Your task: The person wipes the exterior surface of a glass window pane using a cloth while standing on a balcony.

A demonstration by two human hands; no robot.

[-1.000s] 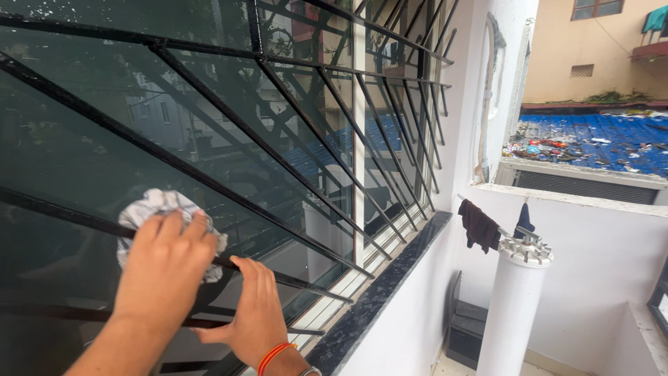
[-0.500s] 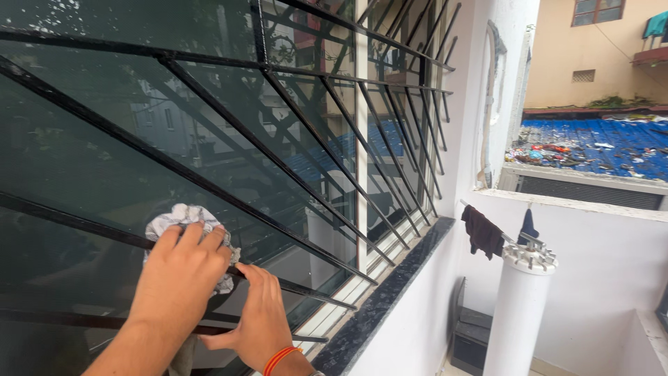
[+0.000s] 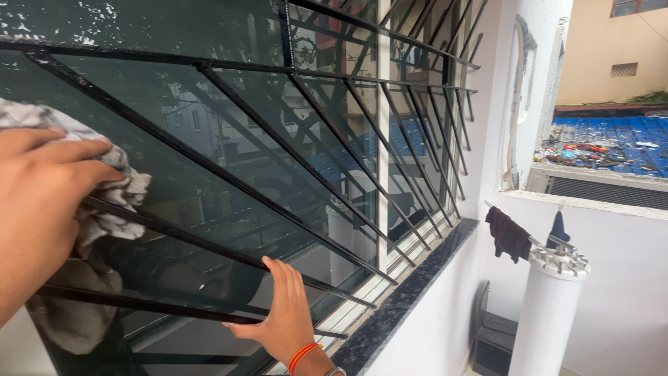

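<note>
A white-walled balcony faces a dark glass window [image 3: 229,174] behind a black metal grille [image 3: 334,160], above a dark stone sill [image 3: 410,292]. Left hand [image 3: 35,209] presses a crumpled whitish cloth [image 3: 104,188] against the grille's left edge. Right hand [image 3: 282,313], fingers spread, grips a lower bar. A white cylinder [image 3: 550,313] stands right.

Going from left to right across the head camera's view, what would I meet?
Left hand on a crumpled cloth → right hand on the black window grille → dark rag → white cylinder.
</note>
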